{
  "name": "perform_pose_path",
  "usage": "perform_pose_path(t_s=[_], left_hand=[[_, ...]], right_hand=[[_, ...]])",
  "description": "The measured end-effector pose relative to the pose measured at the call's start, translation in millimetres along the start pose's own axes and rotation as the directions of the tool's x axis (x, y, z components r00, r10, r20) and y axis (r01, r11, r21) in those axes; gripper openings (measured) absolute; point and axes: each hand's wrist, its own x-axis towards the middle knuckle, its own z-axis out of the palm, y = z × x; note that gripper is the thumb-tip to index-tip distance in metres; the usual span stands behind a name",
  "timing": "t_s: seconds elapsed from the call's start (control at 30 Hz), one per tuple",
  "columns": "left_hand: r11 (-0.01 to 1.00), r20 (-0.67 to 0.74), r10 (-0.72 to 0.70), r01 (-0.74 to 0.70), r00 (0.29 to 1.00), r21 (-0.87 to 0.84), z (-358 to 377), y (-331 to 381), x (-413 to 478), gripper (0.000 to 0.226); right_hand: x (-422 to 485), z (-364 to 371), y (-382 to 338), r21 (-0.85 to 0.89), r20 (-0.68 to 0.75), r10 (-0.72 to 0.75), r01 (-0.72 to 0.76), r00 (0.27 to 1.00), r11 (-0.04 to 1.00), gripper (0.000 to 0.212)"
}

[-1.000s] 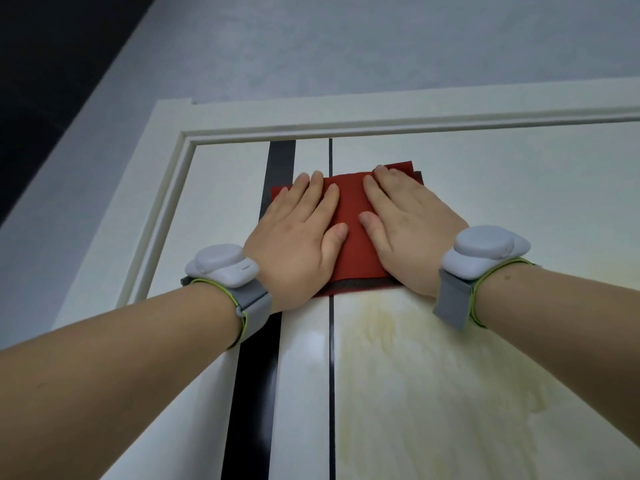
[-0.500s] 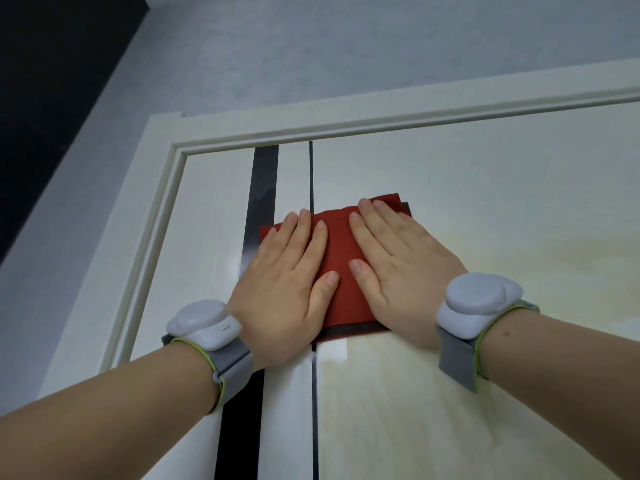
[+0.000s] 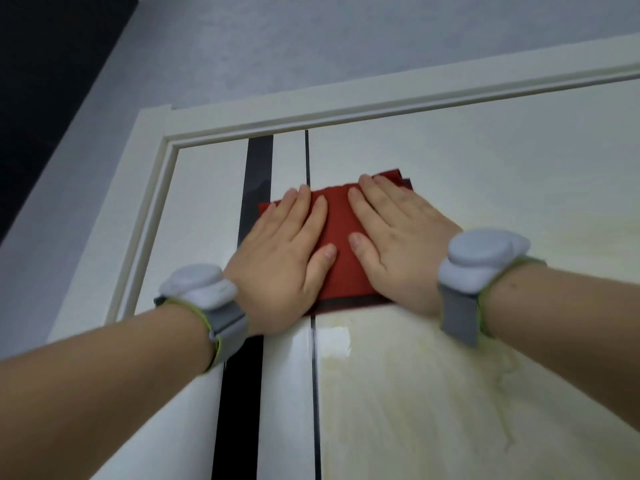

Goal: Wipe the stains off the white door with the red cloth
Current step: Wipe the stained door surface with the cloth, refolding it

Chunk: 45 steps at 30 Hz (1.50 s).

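Observation:
The folded red cloth [image 3: 341, 237] lies flat against the white door [image 3: 485, 188], near its top. My left hand [image 3: 284, 258] presses on the cloth's left half with straight fingers. My right hand [image 3: 398, 240] presses on the right half, fingers straight too. Most of the cloth is hidden under both palms. A yellowish stain [image 3: 450, 393] spreads over the door panel below and right of the cloth, with a glossy wet patch [image 3: 334, 339] just under the cloth's lower edge.
A wide black vertical stripe [image 3: 258, 168] and a thin black line [image 3: 307, 157] run down the door. The white door frame [image 3: 346, 112] borders the top and left. Grey wall [image 3: 277, 46] lies above, with a dark area [image 3: 41, 81] at the far left.
Both hands slid the cloth down the door between the two earlier frames. Now it sits a little closer to the top frame again, and the view has shifted.

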Motion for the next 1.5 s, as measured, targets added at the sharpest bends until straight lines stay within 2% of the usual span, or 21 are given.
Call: perform_pose_path(t_s=[0.1, 0.3, 0.43, 0.5, 0.7, 0.93, 1.07, 1.13, 1.23, 1.33, 1.5], left_hand=[[1.000, 0.001, -0.018, 0.018, 1.000, 0.012, 1.5, -11.8, 22.5, 0.083], [1.000, -0.059, -0.005, 0.004, 0.998, -0.006, 4.7, -8.4, 16.9, 0.074], [1.000, -0.008, -0.018, 0.018, 1.000, 0.003, 4.2, -5.2, 12.4, 0.078], [1.000, -0.008, -0.015, 0.015, 1.000, 0.006, 3.9, -2.9, 8.6, 0.078], [0.999, -0.012, -0.027, 0.027, 1.000, 0.042, 4.7, 7.7, -11.0, 0.074], [1.000, 0.074, -0.008, 0.010, 0.997, -0.024, 0.6, 12.8, -40.0, 0.075], [0.994, 0.119, 0.047, -0.034, 0.992, -0.107, -5.7, 17.1, -68.2, 0.070], [0.988, 0.097, 0.084, -0.071, 0.992, -0.134, -14.5, 13.1, -84.6, 0.066], [0.986, -0.011, 0.153, -0.154, 0.988, -0.061, -28.3, 3.1, -113.0, 0.050], [0.989, 0.015, 0.149, -0.148, 0.989, -0.027, -36.2, -5.6, -126.4, 0.037], [0.969, -0.020, 0.245, -0.245, 0.969, 0.027, -45.8, -3.0, -117.8, 0.016]], right_hand=[[23.7, -1.8, 4.5, -0.014, 0.017, 0.024, -0.023, 1.000, 1.000, 0.065], [20.2, 5.1, 5.7, -0.024, 0.013, 0.023, -0.022, 1.000, 0.999, 0.062], [14.9, 7.4, 2.6, -0.018, 0.013, 0.015, -0.014, 1.000, 1.000, 0.066], [11.0, 8.4, 0.5, -0.011, 0.000, 0.012, -0.012, 1.000, 1.000, 0.071], [-6.3, 11.3, -3.7, -0.011, -0.012, -0.009, 0.009, 1.000, 1.000, 0.070], [-32.2, 13.6, -12.6, -0.004, -0.003, -0.022, 0.022, 1.000, 1.000, 0.074], [-53.7, 14.9, -19.9, 0.000, -0.003, -0.045, 0.045, 0.999, 0.999, 0.068], [-56.7, 16.0, -20.3, -0.003, -0.005, -0.039, 0.039, 0.999, 0.999, 0.065], [-58.6, 16.4, -20.9, 0.004, -0.020, -0.034, 0.034, 0.999, 0.999, 0.065], [-58.4, 16.5, -21.2, 0.014, -0.030, -0.037, 0.037, 0.999, 0.999, 0.066], [-57.4, 14.1, -22.0, 0.016, -0.017, -0.038, 0.038, 0.999, 0.999, 0.069]])
